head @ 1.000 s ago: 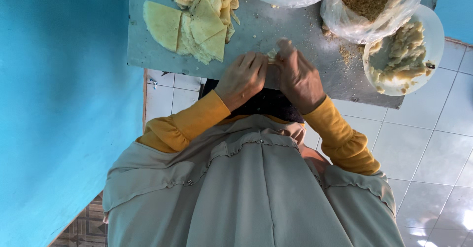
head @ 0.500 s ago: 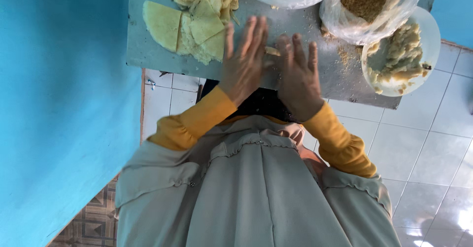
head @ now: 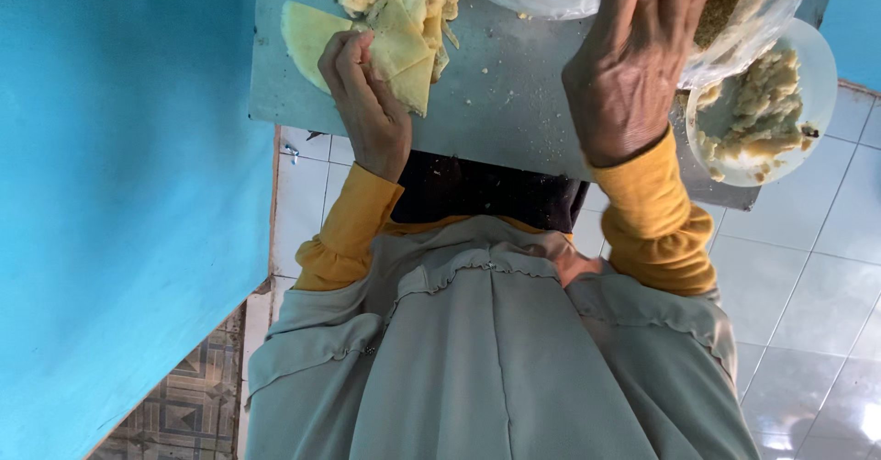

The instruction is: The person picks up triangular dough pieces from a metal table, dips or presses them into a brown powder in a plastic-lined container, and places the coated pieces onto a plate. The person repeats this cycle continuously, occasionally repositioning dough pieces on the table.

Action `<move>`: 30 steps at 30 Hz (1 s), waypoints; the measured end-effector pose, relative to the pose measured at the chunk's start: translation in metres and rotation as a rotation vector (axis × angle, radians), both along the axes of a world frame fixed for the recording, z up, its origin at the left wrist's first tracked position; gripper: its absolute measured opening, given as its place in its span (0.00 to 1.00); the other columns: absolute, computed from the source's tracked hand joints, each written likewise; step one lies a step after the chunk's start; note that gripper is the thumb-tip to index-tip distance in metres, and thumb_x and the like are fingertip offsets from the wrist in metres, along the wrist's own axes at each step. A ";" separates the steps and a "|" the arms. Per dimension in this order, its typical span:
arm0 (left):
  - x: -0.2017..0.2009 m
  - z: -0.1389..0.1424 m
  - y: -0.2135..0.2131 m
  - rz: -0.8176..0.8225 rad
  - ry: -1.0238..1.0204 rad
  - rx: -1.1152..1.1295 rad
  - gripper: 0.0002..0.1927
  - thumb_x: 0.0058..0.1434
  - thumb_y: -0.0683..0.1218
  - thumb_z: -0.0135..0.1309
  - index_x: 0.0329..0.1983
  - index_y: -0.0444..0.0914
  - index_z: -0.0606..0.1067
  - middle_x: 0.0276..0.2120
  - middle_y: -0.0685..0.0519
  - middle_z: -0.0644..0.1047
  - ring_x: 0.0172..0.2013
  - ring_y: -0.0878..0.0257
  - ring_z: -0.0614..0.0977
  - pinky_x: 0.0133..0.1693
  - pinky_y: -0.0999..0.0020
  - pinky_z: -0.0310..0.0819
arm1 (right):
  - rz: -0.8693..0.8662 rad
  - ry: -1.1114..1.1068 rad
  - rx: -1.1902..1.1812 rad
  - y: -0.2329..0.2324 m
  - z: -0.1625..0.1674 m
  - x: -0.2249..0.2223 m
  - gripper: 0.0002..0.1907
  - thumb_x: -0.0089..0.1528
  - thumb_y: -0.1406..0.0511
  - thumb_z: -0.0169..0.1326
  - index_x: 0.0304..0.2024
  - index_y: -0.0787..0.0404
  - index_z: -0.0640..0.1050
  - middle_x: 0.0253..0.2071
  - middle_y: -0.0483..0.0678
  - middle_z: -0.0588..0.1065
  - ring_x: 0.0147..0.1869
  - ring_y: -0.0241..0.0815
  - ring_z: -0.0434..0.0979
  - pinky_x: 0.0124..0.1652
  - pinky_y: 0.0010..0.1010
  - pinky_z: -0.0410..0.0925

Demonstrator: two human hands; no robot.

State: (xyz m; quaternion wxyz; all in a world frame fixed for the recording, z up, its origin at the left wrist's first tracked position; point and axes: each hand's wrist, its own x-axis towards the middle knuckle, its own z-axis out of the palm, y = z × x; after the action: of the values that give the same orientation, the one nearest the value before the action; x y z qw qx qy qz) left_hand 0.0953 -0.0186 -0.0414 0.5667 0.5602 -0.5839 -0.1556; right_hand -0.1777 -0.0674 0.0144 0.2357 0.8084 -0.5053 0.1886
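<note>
Here I see the grey table [head: 514, 102] under both hands, with the white plate [head: 812, 74] of crumbly filling at its right edge. My right hand [head: 633, 65] lies spread open, fingers extended toward a plastic bag [head: 780, 1], gripping nothing. My left hand [head: 367, 102] pinches a yellow pastry wrapper [head: 404, 51] from the pile.

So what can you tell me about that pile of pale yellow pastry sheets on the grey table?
The pile of pale yellow pastry sheets lies at one end of the grey table, near the blue wall. The sheets look thin, soft and floury, cut into triangles and wedges and stacked loosely, overlapping at odd angles. One rounded piece sticks out flat at the side. The left hand grips the pile's edge with curled fingers.
</note>
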 end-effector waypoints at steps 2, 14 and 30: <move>0.001 -0.002 -0.001 0.016 0.017 -0.015 0.18 0.78 0.34 0.35 0.68 0.34 0.64 0.66 0.44 0.61 0.63 0.50 0.71 0.66 0.60 0.73 | 0.078 -0.068 0.053 -0.006 -0.003 0.032 0.34 0.67 0.76 0.47 0.75 0.67 0.58 0.70 0.61 0.71 0.72 0.50 0.72 0.66 0.39 0.72; -0.001 0.012 0.000 0.017 0.066 -0.058 0.15 0.76 0.34 0.40 0.63 0.35 0.66 0.62 0.43 0.66 0.58 0.52 0.74 0.59 0.64 0.73 | 0.588 -1.013 0.843 -0.026 -0.001 0.104 0.16 0.71 0.74 0.58 0.59 0.61 0.71 0.47 0.49 0.79 0.50 0.40 0.81 0.50 0.30 0.75; -0.067 -0.003 0.037 -0.621 0.853 0.433 0.16 0.76 0.44 0.49 0.59 0.28 0.76 0.42 0.56 0.80 0.42 0.73 0.78 0.48 0.77 0.75 | 0.291 -1.089 0.629 0.068 0.031 0.005 0.25 0.68 0.79 0.53 0.67 0.69 0.65 0.54 0.52 0.76 0.55 0.38 0.76 0.56 0.26 0.71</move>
State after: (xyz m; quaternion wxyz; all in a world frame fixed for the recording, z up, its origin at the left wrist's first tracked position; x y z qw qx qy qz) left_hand 0.0279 0.0181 -0.0445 0.5524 0.3532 -0.3954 -0.6433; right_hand -0.1726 0.0002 0.0455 -0.3307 0.6876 -0.4688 0.4451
